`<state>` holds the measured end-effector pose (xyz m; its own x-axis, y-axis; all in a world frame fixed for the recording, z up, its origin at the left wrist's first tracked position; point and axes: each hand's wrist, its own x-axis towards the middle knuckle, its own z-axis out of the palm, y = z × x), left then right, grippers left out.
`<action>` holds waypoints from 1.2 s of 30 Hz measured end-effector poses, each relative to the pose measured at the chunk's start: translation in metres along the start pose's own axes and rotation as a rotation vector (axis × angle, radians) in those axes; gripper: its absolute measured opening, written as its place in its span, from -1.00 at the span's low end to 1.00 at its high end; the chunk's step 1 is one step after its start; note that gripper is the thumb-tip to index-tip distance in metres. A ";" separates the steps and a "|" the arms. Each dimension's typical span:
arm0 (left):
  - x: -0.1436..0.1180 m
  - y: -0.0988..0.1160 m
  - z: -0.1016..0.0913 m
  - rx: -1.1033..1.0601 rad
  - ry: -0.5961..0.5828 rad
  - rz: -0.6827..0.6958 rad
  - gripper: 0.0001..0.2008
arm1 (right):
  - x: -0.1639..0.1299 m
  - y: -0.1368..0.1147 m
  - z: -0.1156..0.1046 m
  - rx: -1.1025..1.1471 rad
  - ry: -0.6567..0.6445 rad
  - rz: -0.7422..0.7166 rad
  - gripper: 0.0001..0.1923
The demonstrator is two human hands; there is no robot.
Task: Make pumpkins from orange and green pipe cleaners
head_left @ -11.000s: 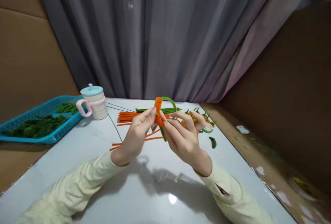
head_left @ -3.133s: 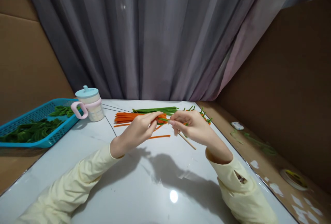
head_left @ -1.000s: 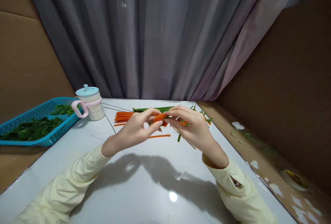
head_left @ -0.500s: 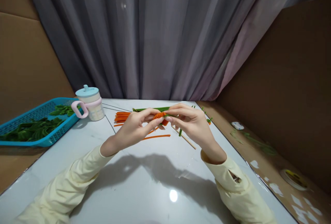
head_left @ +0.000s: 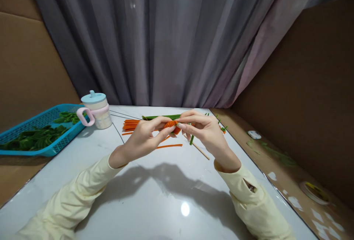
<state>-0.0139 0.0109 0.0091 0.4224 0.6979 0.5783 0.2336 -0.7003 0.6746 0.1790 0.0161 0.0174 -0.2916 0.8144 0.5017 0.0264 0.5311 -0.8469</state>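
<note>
At centre frame, an orange pipe-cleaner coil [head_left: 172, 125] is pinched between the left hand [head_left: 143, 139] and right hand [head_left: 206, 132]; a green stem [head_left: 191, 139] is gripped below the right fingers.

Bare table [head_left: 171, 192] near; cup [head_left: 95, 109], basket [head_left: 35, 136] left.

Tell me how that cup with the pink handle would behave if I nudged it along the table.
The cup looks like light plastic, so it would probably slide easily on the glossy table. Its squat, wide body suggests it would not tip readily. The closed lid likely limits spills.
</note>
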 end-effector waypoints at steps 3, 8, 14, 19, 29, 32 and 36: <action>0.000 0.001 0.000 0.006 -0.012 -0.005 -0.83 | 0.001 0.002 0.000 -0.001 0.000 0.000 -0.84; 0.000 0.000 0.000 -0.024 -0.021 -0.011 -0.84 | 0.000 -0.001 0.000 -0.024 -0.005 -0.020 -0.85; -0.001 -0.003 0.001 0.023 -0.009 0.028 -0.87 | 0.000 -0.001 0.001 0.096 -0.031 0.066 -0.91; -0.003 -0.006 0.000 0.067 0.014 0.075 -0.86 | 0.002 0.000 0.002 0.255 -0.058 0.192 -0.94; -0.002 -0.002 -0.001 0.069 0.005 0.064 -0.85 | -0.001 -0.005 0.006 0.273 -0.043 0.187 -0.91; -0.001 -0.001 -0.001 0.067 0.010 0.081 -0.85 | -0.001 -0.006 0.007 0.285 -0.046 0.190 -0.90; -0.002 -0.001 -0.002 0.041 0.003 0.082 -0.86 | -0.001 -0.005 0.007 0.280 -0.059 0.180 -0.91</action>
<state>-0.0167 0.0100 0.0082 0.4390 0.6387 0.6319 0.2345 -0.7604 0.6057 0.1719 0.0109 0.0200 -0.3610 0.8703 0.3352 -0.1787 0.2882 -0.9408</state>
